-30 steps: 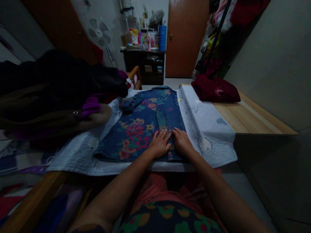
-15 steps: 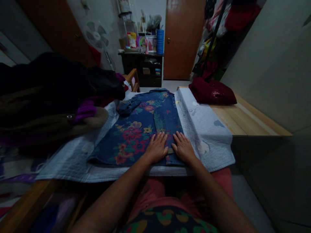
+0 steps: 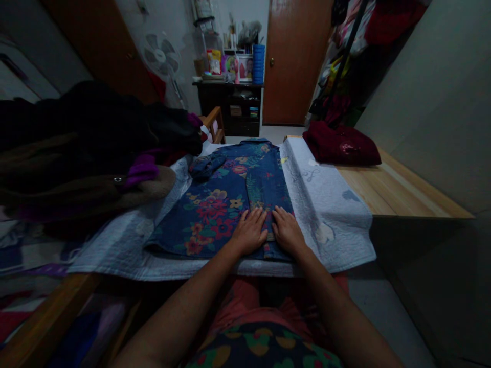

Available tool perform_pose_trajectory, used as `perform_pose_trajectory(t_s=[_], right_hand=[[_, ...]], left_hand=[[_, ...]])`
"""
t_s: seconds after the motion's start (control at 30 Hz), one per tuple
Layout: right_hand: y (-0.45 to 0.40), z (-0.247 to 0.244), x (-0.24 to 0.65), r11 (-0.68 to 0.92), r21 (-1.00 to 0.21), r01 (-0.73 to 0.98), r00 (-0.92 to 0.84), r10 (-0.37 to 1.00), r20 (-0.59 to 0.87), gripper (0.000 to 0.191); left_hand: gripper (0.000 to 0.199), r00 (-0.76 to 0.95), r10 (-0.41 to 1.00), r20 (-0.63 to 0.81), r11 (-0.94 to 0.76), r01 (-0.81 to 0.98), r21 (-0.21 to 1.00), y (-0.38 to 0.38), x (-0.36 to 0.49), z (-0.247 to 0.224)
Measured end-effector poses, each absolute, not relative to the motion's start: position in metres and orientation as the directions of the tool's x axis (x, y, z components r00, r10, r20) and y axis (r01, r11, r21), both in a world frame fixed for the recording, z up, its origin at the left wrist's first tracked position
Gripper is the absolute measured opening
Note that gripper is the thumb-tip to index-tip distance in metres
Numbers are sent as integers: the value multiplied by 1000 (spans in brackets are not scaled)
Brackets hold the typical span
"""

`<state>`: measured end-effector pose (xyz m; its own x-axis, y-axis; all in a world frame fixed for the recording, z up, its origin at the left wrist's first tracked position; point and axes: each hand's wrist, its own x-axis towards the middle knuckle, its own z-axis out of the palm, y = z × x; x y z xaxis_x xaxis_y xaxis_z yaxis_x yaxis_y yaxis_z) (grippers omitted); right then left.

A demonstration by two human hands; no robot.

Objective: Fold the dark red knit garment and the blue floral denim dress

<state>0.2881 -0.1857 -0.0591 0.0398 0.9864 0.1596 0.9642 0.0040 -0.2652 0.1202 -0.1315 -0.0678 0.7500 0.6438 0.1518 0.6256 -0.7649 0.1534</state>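
A blue denim jacket with printed flowers (image 3: pixel 215 204) lies spread on a pale quilted cloth (image 3: pixel 322 204), its collar at the far end. One sleeve is folded over on the left of the jacket, and its right side is folded inward. My left hand (image 3: pixel 249 231) rests flat on the near part of the jacket, fingers stretched forward. Beside it, my right hand (image 3: pixel 287 229) lies flat near the folded right edge, fingers also extended. Neither hand grips anything.
A large heap of dark clothes (image 3: pixel 95 138) rises at the left. On the wooden board (image 3: pixel 383 189) at the right sits a folded maroon garment (image 3: pixel 341 143). Farther back stand a fan (image 3: pixel 161 53), a dark shelf (image 3: pixel 230 107) and a brown door (image 3: pixel 293 66).
The camera view has shifted slightly, so the scene sits a little farther right. Both hands stay flat on the jacket, at nearly the same spot.
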Motion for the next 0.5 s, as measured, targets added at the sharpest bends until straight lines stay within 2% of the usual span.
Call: perform_pose_trajectory(t_s=[0.2, 0.5], right_hand=[[-194, -71, 302, -23, -217, 976, 57, 987, 150, 49], [-196, -65, 314, -36, -247, 968, 66, 991, 115, 47]], left_hand=[[60, 742, 654, 145, -755, 633, 170, -133, 121, -65], [58, 737, 657, 156, -752, 631, 191, -132, 120, -64]])
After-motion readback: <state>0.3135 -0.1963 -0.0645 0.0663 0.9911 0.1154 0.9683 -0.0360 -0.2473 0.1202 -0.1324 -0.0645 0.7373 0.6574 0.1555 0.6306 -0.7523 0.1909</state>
